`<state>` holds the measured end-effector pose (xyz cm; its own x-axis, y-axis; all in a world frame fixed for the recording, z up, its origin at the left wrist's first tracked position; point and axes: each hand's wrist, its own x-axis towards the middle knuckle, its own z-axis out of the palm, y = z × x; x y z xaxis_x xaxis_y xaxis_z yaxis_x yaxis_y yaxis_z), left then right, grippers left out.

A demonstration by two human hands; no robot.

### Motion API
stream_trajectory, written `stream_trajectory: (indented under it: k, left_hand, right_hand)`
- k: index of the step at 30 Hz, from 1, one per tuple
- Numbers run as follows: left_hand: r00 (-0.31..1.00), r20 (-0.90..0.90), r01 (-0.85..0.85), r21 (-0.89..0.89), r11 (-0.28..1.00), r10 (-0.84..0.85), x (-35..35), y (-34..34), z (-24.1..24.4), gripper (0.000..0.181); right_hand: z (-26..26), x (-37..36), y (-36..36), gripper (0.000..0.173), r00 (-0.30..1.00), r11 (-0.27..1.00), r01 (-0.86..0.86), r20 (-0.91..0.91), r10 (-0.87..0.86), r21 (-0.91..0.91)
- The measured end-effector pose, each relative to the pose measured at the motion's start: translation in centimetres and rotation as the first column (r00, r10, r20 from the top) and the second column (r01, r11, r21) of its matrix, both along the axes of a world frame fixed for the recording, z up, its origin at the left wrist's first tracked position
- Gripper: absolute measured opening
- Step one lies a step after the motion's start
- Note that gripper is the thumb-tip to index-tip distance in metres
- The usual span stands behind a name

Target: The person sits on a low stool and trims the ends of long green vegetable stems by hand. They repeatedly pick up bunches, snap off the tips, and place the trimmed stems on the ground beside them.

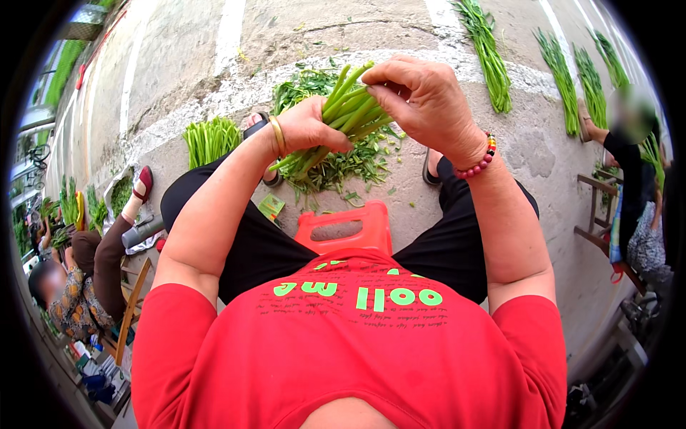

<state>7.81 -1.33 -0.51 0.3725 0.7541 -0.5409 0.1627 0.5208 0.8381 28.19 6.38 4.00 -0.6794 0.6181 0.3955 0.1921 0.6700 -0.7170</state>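
Observation:
My left hand (313, 126), with a gold-coloured bangle at its wrist, is closed around a bunch of green leafy-vegetable stems (348, 115), perhaps water spinach. The stems slant up and to the right out of the fist. Thumb and forefinger of my right hand (423, 102) pinch at the upper stem ends; a beaded bracelet circles that wrist. Below both hands, a heap of torn leaves and stem bits (343, 166) lies on the concrete between my feet. Another bundle of cut stems (211, 140) is by my left foot.
A red plastic stool (345, 228) is under me, with a small green packet (270, 206) nearby. Several long vegetable bundles (485, 59) lie on the ground at upper right. A seated person (80, 289) is at left; another (638, 177) is at right beside a wooden chair (600, 209).

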Motion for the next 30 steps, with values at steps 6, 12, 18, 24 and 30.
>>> stream_trajectory:
  k: [6, 12, 18, 24, 30]
  left_hand:
    - [0.998, -0.034, -0.053, 0.027, 0.998, 0.054, -0.4, 0.1, -1.1, 0.027]
    - [0.995, -0.060, -0.069, 0.076, 0.995, 0.074, -0.3, -0.2, -1.5, 0.022]
    - [0.957, -0.283, -0.040, 0.090, 0.995, 0.064, -0.1, 0.0, -2.1, 0.020]
    - [0.852, -0.523, 0.056, 0.158, 0.986, 0.035, 0.0, 0.3, -1.4, 0.020]
    - [0.907, -0.420, 0.027, 0.131, 0.991, 0.031, -1.7, -0.1, -1.3, 0.025]
  right_hand:
    - [-0.7, 0.0, 0.3, 0.012, 1.000, 0.998, -0.001, 0.008, 0.000, 0.056]
    - [0.6, -0.9, -0.9, 0.007, 0.991, 0.997, 0.059, 0.123, -0.053, -0.042]
    - [-1.4, -1.4, -0.4, 0.005, 0.986, 0.930, 0.022, 0.147, -0.082, 0.367]
    - [-3.0, -1.9, -0.3, 0.004, 0.942, 0.884, -0.003, 0.298, -0.154, 0.468]
    - [-0.9, 0.6, 3.0, 0.011, 0.952, 0.958, 0.272, 0.174, -0.254, -0.090]
